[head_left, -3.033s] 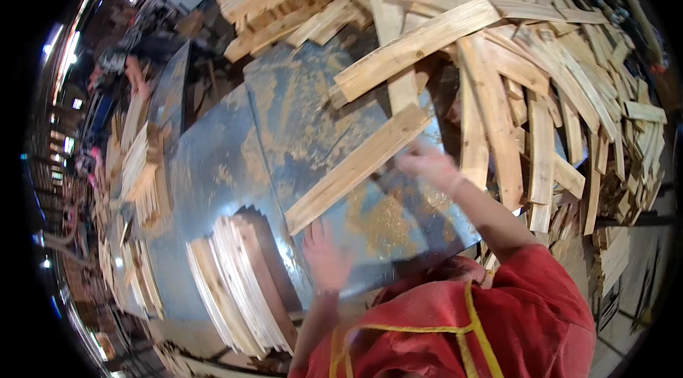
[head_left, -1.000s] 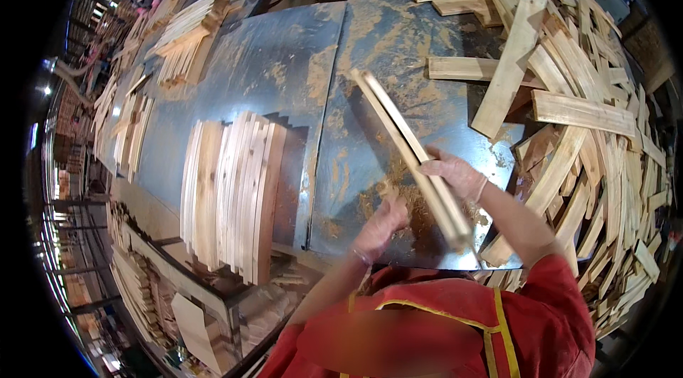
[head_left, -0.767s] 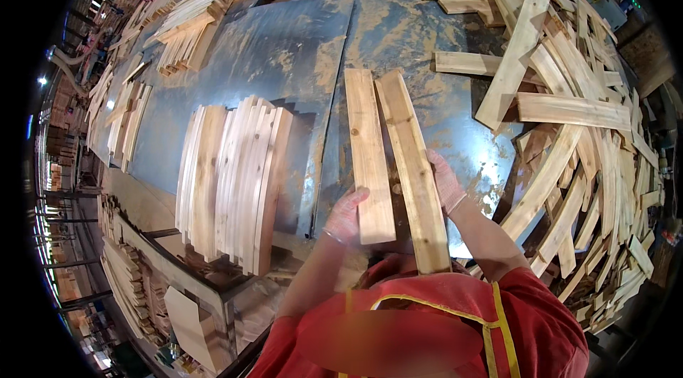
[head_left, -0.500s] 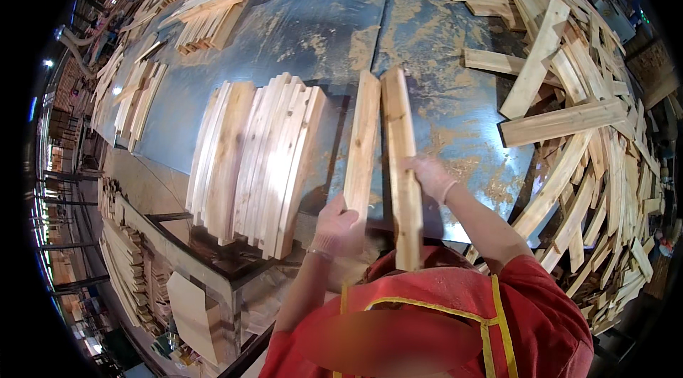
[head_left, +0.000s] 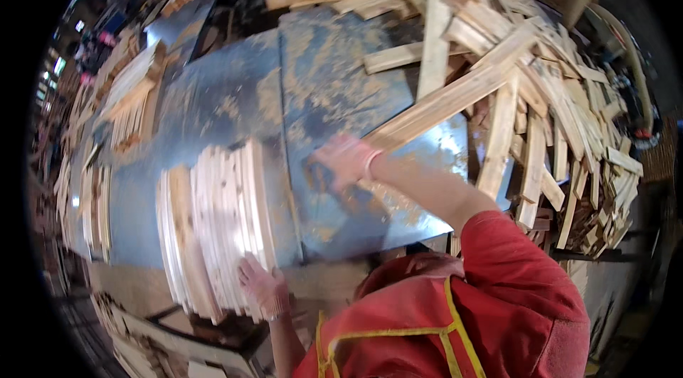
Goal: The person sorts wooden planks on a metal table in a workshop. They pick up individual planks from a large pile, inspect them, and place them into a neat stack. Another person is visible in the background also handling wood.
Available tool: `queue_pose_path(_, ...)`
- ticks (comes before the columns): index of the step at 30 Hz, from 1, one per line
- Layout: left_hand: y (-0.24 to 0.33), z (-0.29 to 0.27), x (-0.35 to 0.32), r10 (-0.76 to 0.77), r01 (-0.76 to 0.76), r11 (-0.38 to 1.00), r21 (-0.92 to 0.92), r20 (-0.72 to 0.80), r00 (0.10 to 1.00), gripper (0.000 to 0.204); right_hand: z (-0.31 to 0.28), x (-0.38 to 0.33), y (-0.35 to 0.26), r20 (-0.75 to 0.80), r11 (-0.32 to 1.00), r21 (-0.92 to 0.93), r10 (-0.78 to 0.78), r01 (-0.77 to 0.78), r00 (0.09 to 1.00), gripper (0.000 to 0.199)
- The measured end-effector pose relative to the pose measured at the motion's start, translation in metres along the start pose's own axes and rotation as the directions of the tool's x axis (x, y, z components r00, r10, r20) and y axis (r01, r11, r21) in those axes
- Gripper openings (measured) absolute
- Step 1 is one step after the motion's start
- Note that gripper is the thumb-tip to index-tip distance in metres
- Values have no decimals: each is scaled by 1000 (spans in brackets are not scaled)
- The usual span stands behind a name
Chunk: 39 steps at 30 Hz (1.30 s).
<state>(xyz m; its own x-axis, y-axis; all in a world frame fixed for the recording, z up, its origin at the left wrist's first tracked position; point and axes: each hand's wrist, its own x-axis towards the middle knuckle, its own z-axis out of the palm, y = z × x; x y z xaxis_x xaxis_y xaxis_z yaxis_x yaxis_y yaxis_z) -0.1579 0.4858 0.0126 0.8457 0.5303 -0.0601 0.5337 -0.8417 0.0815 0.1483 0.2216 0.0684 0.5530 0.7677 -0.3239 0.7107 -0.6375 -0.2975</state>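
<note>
A row of pale, thin wooden slats standing on edge [head_left: 213, 225] sits at the near edge of the grey sheet-metal bench [head_left: 235, 100], left of its middle seam. The left hand [head_left: 262, 285], in a pinkish work glove, presses flat against the near ends of the rightmost slats, fingers spread and open, the palm on the wood rather than closed round any piece. The slats run away from that hand toward the far side of the bench, packed face to face.

The right hand [head_left: 345, 157], gloved the same way, reaches out over the bare, sawdust-strewn metal to the right of the seam. It lies at the near end of a long pale wooden plank [head_left: 441, 104] that slants up and away toward the far right corner; its fingers appear curled loosely there, but whether they actually grip the plank cannot be told from the blur. That hand is well apart from the slat row.

A loose heap of rough wooden offcuts [head_left: 562, 122] covers the right edge of the bench, and further stacked slats [head_left: 128, 104] stand along its left edge.
</note>
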Motion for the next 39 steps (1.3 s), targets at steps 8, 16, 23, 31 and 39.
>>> queue_pose_path(8,203,36,-5,611,-609,792,-52,58,789,108,0,-132,106,250,983,-106,170,-148,953,74)
queue_pose_path(16,338,43,-7,689,-705,707,-59,281,668,110,-49,-252,325,-640,433,390,762,-813,98,103)
queue_pose_path(23,306,37,-26,573,-265,768,-583,442,690,93,-29,-283,341,-409,384,908,899,168,156,83)
queue_pose_path(31,176,51,-37,686,371,392,-842,536,492,46,104,-213,132,-157,-512,735,509,445,846,86)
queue_pose_path(39,87,43,-46,159,297,506,-810,426,891,71,132,-94,-100,69,347,924,256,-159,964,77)
